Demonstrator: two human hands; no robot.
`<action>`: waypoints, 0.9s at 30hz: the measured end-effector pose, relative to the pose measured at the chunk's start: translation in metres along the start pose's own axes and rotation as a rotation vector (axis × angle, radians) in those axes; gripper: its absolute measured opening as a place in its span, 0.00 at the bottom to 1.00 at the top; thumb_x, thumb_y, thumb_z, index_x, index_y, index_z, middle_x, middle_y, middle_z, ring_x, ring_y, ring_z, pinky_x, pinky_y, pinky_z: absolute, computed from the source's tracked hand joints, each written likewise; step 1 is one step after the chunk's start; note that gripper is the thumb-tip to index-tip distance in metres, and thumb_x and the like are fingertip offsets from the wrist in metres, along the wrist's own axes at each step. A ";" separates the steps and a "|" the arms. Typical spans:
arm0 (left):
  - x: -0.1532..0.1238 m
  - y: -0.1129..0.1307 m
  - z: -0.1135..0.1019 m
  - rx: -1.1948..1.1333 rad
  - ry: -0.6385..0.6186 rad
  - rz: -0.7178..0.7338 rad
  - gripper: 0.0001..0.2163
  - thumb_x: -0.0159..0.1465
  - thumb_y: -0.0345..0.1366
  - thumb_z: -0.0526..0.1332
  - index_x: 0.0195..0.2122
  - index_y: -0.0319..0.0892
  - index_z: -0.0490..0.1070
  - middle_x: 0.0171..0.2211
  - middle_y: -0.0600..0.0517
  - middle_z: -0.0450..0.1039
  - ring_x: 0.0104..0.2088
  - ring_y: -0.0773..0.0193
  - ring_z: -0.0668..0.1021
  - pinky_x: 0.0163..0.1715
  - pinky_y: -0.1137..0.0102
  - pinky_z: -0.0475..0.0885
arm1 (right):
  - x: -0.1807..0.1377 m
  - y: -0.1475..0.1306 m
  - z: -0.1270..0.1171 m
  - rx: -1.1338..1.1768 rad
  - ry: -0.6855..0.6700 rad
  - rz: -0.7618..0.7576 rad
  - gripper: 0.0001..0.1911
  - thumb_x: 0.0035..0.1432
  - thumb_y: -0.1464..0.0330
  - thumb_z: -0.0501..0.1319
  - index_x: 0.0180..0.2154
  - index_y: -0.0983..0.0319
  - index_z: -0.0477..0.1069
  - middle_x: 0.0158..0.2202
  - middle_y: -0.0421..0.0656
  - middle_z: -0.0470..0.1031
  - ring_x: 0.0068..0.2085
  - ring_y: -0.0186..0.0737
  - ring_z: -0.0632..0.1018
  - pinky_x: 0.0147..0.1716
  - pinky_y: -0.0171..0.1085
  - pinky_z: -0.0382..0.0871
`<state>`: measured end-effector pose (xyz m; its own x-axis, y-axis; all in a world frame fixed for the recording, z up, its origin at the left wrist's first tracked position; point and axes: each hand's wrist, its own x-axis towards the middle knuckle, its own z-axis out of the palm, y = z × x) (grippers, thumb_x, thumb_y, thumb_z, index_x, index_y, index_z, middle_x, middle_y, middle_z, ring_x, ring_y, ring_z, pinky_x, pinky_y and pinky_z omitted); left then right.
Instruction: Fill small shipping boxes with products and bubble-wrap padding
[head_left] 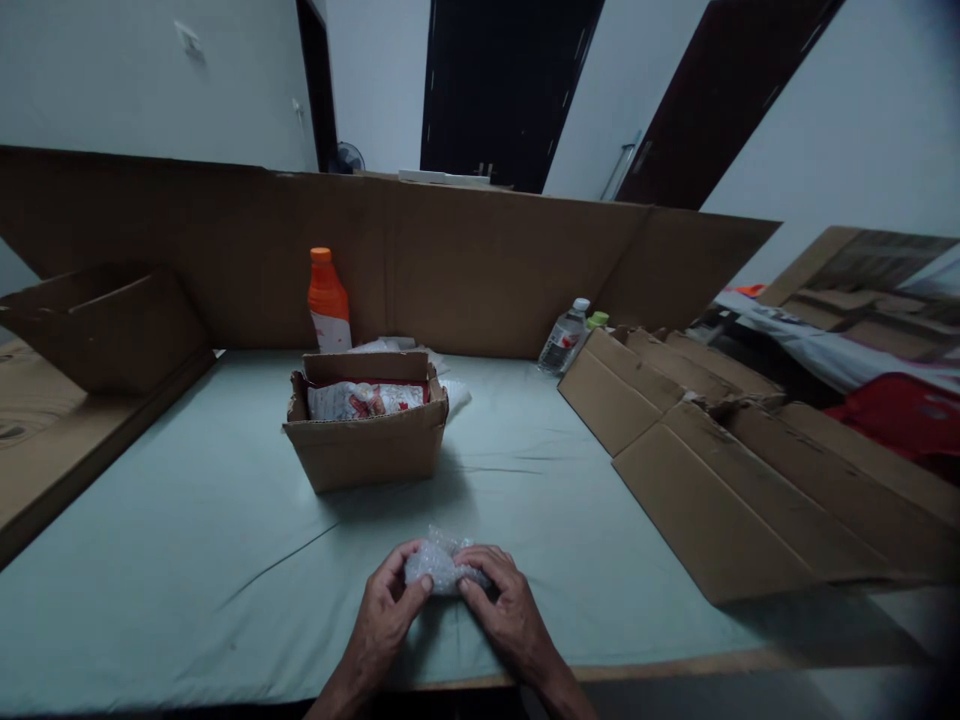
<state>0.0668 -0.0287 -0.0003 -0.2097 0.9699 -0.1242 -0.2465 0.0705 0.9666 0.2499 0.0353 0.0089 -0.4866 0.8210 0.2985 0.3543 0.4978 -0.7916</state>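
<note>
Near the front edge of the cloth-covered table, a small bundle of clear bubble wrap [439, 568] sits between my two hands. My left hand [386, 605] grips its left side, thumb in front and fingers behind. On the right side, my right hand [504, 600] holds it the same way, with the fingers curled over the top. Whether anything is inside the wrap cannot be made out. Beyond my hands stands an open cardboard box [367, 455], holding a printed silver-and-red packet [360, 400].
More bubble wrap [456, 395] lies behind the box. An orange-capped bottle [328, 300] and a clear plastic bottle [564, 335] stand near the cardboard barrier [480, 270]. Larger cardboard boxes [712, 500] line the right side; another open box [127, 330] is at left.
</note>
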 end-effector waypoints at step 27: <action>-0.003 -0.001 -0.007 -0.033 -0.048 -0.067 0.26 0.57 0.53 0.67 0.50 0.40 0.74 0.46 0.44 0.79 0.47 0.52 0.78 0.49 0.65 0.71 | 0.000 -0.008 -0.001 0.040 -0.017 -0.011 0.07 0.60 0.71 0.59 0.37 0.58 0.76 0.39 0.43 0.80 0.44 0.44 0.78 0.47 0.42 0.68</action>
<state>0.0608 -0.0330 -0.0030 -0.1464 0.9733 -0.1770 -0.2900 0.1288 0.9483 0.2480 0.0318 0.0161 -0.5036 0.8106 0.2988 0.3166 0.4949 -0.8092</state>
